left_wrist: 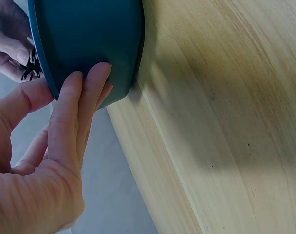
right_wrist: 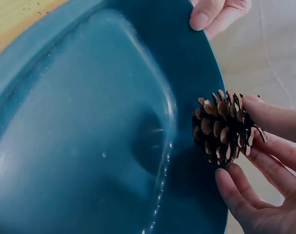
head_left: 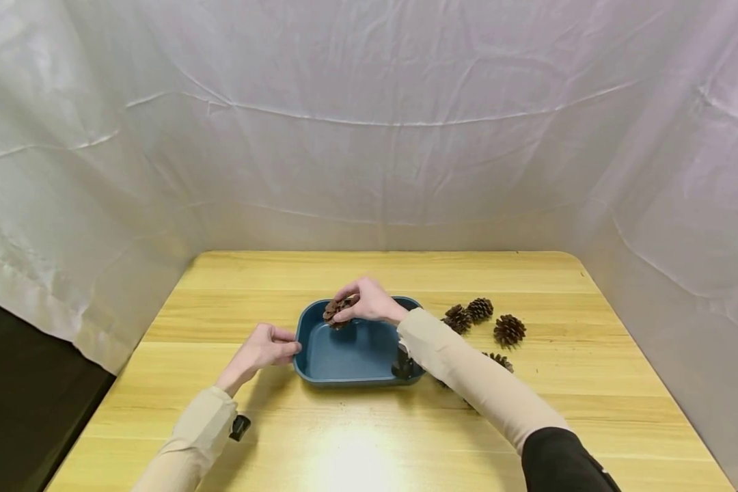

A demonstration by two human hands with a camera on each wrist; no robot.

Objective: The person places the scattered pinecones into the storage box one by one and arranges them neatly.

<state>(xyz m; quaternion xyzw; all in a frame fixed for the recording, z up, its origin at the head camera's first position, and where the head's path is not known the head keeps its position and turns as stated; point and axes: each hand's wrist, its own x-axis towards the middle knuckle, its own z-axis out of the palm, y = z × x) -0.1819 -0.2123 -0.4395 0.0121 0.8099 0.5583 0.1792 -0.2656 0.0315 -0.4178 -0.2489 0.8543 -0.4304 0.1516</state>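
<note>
A blue rectangular basin with rounded corners (head_left: pixel 353 359) sits on the wooden table in front of me. At its left end my left hand (head_left: pixel 263 350) pinches the rim, thumb on the inner side and fingers along the outer wall (left_wrist: pixel 97 44). Above the basin's far left part, my right hand (head_left: pixel 372 301) holds a brown pine cone (right_wrist: pixel 221 127) between thumb and fingertips. The cone's scales are spread, and its shadow falls on the basin's inside. The basin's floor shows no pine cones in the head view.
Several more pine cones lie right of the basin, among them one farther back (head_left: pixel 480 309) and one at the right (head_left: pixel 509 331). My right forearm partly covers others, such as this one (head_left: pixel 499 361). A pale curtain (head_left: pixel 381 157) hangs behind the table (head_left: pixel 270 273).
</note>
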